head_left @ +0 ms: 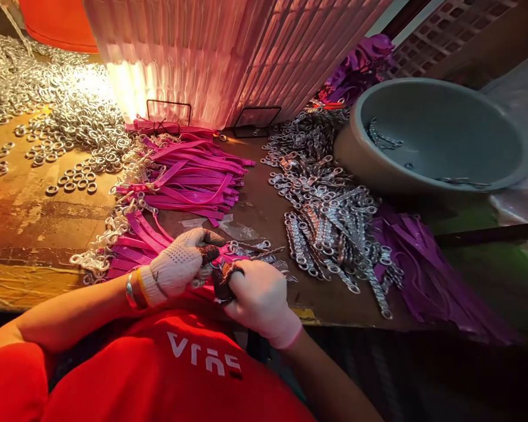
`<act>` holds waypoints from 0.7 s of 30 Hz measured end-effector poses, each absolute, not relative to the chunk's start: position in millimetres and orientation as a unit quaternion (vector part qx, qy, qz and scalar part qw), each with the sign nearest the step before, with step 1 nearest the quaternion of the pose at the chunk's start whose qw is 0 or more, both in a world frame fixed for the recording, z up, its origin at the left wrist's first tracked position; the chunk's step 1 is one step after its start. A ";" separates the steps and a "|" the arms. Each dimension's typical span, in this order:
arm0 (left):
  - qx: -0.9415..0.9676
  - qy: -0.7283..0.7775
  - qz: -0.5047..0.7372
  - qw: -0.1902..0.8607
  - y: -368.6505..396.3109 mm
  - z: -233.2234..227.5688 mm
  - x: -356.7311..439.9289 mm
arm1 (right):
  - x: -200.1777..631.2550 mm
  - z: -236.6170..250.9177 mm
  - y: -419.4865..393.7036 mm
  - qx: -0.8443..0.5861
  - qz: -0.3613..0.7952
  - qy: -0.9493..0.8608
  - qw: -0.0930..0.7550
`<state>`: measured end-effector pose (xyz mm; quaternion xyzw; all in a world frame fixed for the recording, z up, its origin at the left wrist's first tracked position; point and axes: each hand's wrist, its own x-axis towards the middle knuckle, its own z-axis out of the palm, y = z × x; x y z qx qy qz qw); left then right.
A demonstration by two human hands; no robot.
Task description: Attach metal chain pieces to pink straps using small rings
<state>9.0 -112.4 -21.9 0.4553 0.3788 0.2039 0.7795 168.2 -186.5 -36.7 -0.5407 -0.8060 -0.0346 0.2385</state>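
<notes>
Both my hands wear white knit gloves with dark fingertips and meet at the table's near edge. My left hand (180, 264) pinches a pink strap (229, 251) with a small metal clasp at its end. My right hand (259, 296) is closed on the same strap and clasp from the right. What the fingers do at the clasp is hidden. Just left of my hands lies a pile of pink straps with metal rings (127, 240). A heap of metal clasps (330, 217) lies to the right.
A second pile of pink straps (193, 173) lies further back. Loose metal rings (70, 117) cover the back left. A grey basin (440, 170) holding a few clasps stands at the right, purple straps (426, 269) below it. A corrugated pink sheet (229, 53) stands behind.
</notes>
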 end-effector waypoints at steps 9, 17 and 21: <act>0.870 0.420 0.111 0.234 22.7 -19.5 83.6 | 190.7 -38.5 -173.2 -0.697 0.174 -0.596 0.359; 0.870 0.412 0.128 0.239 42.8 -37.0 125.1 | 204.9 -49.1 -178.1 -0.684 0.185 -0.580 0.401; 0.832 0.317 0.139 0.434 0.0 -18.5 92.3 | 210.7 -36.5 -178.2 -0.694 0.133 -0.581 0.404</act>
